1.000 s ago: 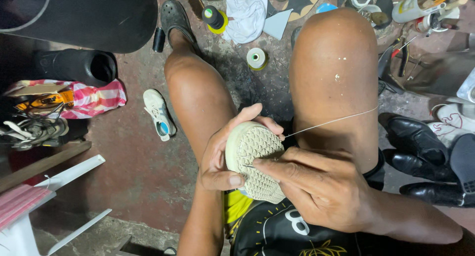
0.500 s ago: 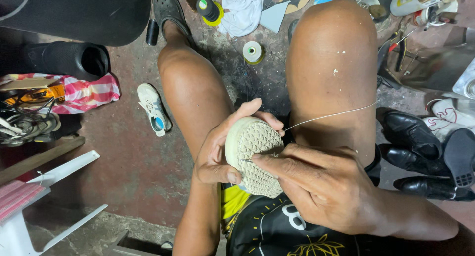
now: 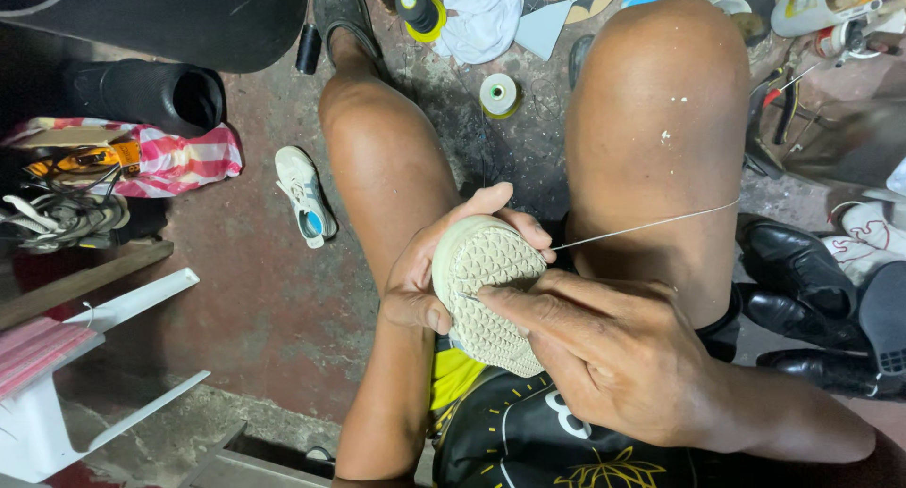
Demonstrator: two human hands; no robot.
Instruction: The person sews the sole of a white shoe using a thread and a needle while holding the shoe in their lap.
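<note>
A pale shoe [image 3: 489, 294] is held sole up at the centre of the frame, between the two bare knees and just above the lap. The left hand [image 3: 444, 271] is wrapped around the shoe's left edge, thumb curled over the upper rim and fingers tucked beneath, so its grip is clenched on the shoe. The right hand [image 3: 609, 356] comes in from the lower right, forearm stretched toward the right edge of the frame, and its fingers [image 3: 514, 304] are laid across the patterned sole; they are pressed together at the tips, but whether anything is pinched there cannot be told. A thin thread [image 3: 651, 226] is drawn taut from the shoe's right rim toward the right, across the right thigh. On the floor [image 3: 274, 309], a small white sneaker [image 3: 304, 193] lies left of the left knee, well apart from the hands, and a spool of thread [image 3: 499, 94] stands between the knees in the upper middle. Black shoes [image 3: 802, 290] are crowded against the right edge, just beside the right thigh. A white plastic chair [image 3: 85, 375] fills the lower left corner. Bare floor is left open between the left leg and that chair.
</note>
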